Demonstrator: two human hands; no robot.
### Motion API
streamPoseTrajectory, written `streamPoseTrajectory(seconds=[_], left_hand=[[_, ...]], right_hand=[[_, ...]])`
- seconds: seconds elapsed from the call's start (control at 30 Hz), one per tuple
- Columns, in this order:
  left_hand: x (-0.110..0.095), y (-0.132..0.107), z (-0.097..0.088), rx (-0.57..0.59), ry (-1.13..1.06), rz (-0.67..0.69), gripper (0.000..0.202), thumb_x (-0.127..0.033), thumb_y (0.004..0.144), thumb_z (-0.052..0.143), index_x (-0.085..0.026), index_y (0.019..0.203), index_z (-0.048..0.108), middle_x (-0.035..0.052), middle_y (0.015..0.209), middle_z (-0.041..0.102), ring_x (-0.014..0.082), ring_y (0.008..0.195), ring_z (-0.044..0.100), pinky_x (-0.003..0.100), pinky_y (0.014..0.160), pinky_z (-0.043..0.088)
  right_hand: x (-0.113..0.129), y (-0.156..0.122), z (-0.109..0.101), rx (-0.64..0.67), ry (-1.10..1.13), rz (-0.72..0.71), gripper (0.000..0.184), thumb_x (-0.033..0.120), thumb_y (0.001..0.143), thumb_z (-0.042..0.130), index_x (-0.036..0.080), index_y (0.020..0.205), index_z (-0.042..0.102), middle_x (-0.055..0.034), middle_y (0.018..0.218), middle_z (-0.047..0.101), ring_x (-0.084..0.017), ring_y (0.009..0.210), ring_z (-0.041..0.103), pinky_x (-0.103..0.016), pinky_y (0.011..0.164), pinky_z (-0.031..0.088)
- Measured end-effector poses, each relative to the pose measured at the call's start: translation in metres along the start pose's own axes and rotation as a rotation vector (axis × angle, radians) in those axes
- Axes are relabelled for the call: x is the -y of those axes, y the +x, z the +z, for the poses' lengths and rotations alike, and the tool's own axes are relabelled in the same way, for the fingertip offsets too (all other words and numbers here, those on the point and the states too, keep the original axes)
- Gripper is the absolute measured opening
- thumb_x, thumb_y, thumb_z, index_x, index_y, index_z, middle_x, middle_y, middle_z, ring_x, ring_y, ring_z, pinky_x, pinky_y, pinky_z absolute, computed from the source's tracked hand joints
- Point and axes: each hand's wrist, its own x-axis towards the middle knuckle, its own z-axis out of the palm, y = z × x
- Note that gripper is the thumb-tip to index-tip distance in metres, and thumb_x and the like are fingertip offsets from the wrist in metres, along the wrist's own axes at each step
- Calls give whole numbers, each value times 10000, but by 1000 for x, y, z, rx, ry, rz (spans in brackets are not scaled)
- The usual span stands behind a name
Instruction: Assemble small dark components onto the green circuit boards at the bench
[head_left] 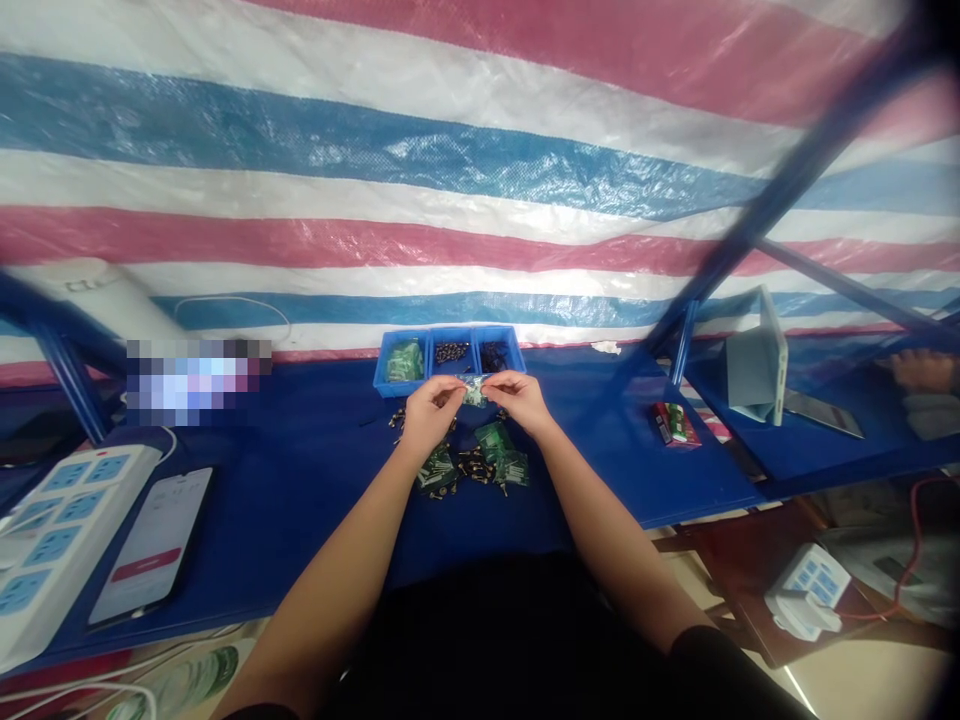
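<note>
Between my two hands is a small clear plastic bag (474,390), pinched at its upper corners. The fingers of my left hand (433,412) grip its left side, and those of my right hand (523,398) its right side. What the bag contains is too small to make out. Just below lie green-tinted bags of screws (513,468) and a scatter of loose brass-coloured screws (474,465). Behind my hands stand three joined blue bins: the left bin (380,372) has green bags in it, the middle bin (452,372) small dark screws, the right bin (517,345) dark pieces.
On the blue table (300,480), a phone (154,545) and a white power strip (94,540) lie at left. A red and green box (675,425) sits at right. Farther right are a tablet in a stand (757,365) and another person's hand (922,370). Striped plastic sheeting (420,245) hangs behind.
</note>
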Motion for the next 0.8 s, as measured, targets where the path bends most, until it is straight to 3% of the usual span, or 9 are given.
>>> streamPoseTrajectory(seconds=[0.13, 0.23, 0.33, 0.47, 0.57, 0.8], left_hand=[[-2, -1, 0, 81, 47, -30, 460, -391, 787, 684, -215, 1199, 579, 5, 775, 668, 107, 545, 537, 230, 530, 435], [-2, -3, 0, 140, 97, -24, 341, -417, 795, 667, -208, 1064, 660, 22, 798, 680, 124, 578, 558, 246, 547, 448], [0, -3, 1, 128, 61, -37, 259, -428, 815, 639, -185, 897, 675, 37, 788, 682, 151, 647, 604, 262, 590, 477], [0, 1, 0, 62, -83, -75, 242, -401, 818, 647, -176, 901, 624, 38, 785, 681, 165, 709, 648, 277, 669, 507], [-1, 2, -1, 82, -143, -122, 263, -401, 797, 672, -179, 914, 589, 33, 791, 687, 167, 710, 661, 276, 668, 510], [1, 2, -1, 89, -131, -169, 327, -456, 816, 640, -185, 995, 593, 29, 752, 688, 187, 727, 672, 281, 644, 509]], right_hand=[[1, -1, 2, -29, 1, -45, 285, 401, 658, 791, 186, 826, 709, -45, 832, 713, -157, 740, 645, -319, 747, 528], [3, -2, 4, -21, -31, -51, 318, 417, 650, 795, 186, 850, 707, -44, 827, 706, -158, 742, 641, -318, 743, 525], [5, -2, 4, -45, -28, -54, 358, 428, 669, 780, 200, 934, 704, -27, 810, 695, -148, 732, 634, -300, 726, 520], [5, -1, 4, -9, -20, -4, 349, 439, 685, 762, 192, 925, 712, -28, 801, 700, -139, 684, 618, -284, 672, 511], [3, 0, 3, -14, -35, 10, 314, 439, 675, 767, 179, 846, 723, -29, 765, 706, -138, 647, 608, -285, 652, 506], [4, 0, 3, -24, -39, -3, 312, 437, 662, 772, 184, 842, 740, -42, 811, 725, -166, 705, 636, -317, 711, 518]])
